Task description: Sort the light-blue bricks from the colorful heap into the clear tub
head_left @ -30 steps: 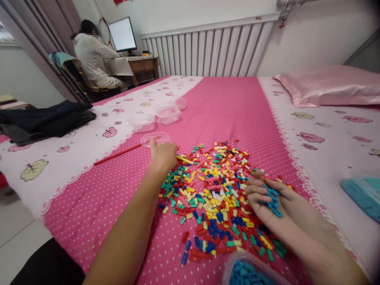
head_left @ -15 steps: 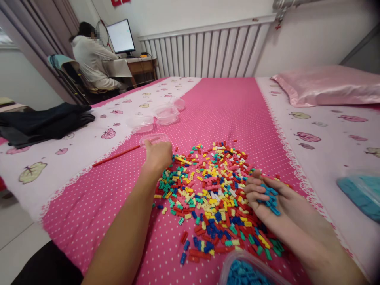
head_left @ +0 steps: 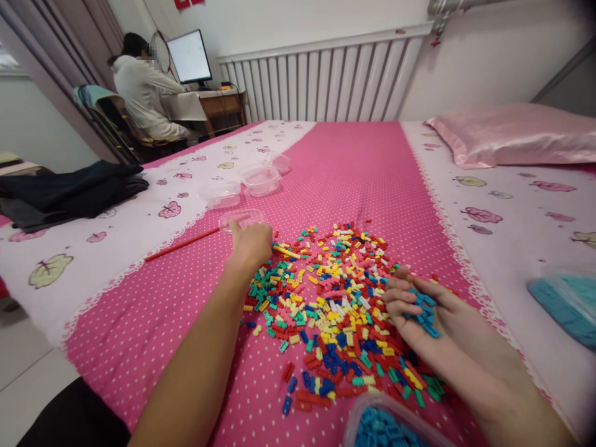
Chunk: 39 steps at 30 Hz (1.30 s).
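Observation:
Many small toy building bricks (head_left: 335, 292) in several colours lie heaped on the pink bedspread. My right hand (head_left: 433, 316), palm up at the heap's right side, is curled around several blue bricks (head_left: 424, 313). At the upper left edge of the heap is my left hand (head_left: 254, 243), back upward, close to green bricks and a long yellow stick-like piece (head_left: 286, 251). Its fingers are hidden behind the hand, so whether they grip anything does not show. A clear tub (head_left: 354, 417) of blue bricks stands at the bottom edge, partly cut off.
Clear plastic containers (head_left: 261, 180) stand beyond my left hand, near a red rod (head_left: 181, 244). Another tub with blue contents (head_left: 565, 307) is at the right. Dark folded clothes (head_left: 69, 192) and a pink pillow (head_left: 516, 133) lie on the bed. A person (head_left: 149, 93) sits at a desk.
My left hand has shifted very slightly to the right along the heap's edge. My right hand stays in place with the blue bricks.

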Available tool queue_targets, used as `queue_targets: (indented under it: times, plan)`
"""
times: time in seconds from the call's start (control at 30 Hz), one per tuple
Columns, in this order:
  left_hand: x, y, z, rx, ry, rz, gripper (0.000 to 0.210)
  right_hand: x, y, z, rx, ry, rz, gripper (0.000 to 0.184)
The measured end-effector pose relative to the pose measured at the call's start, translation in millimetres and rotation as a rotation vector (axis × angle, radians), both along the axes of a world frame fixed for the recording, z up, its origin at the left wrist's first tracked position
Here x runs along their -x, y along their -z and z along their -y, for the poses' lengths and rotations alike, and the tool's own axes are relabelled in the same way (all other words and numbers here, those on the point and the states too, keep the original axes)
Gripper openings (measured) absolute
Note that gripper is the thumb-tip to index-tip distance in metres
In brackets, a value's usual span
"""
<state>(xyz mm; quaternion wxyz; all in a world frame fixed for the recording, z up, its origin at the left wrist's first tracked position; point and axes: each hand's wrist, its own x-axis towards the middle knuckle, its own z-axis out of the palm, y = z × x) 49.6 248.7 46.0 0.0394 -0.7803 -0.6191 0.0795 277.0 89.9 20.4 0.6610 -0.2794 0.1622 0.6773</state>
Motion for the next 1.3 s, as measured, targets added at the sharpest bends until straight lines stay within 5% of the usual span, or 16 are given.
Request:
queue_targets:
  times: [0.23, 0.67, 0.97, 1.03, 1.17, 1.3]
  plan:
    - [4, 1.1, -6, -0.043, 0.018, 0.059, 0.040, -3, 1.9, 0, -0.006, -0.016, 0.000, 0.023]
    - [2, 10.6, -12, -0.049, 0.030, 0.034, 0.025, -2, 0.5, 1, -0.006, -0.019, 0.000, 0.023]
    - [-7, -8.5, 0, -0.217, 0.072, 0.173, 0.020, -1, -1.8, 1, 0.029, -0.008, 0.078, 0.025]
    - [-21, -14.7, 14, -0.216, 0.210, 0.309, 0.017, 2, -4.6, 0, 0.091, 0.010, 0.125, 0.025]
    - [-58, -15.3, 56, 0.121, 0.851, 0.749, 0.013, 8, -8.0, -1, 0.100, 0.012, 0.137, 0.029]
    - [-87, 1.7, 88, 0.069, 1.025, 0.679, 0.020, 7, -2.8, -3, -0.033, -0.057, 0.046, 0.039]
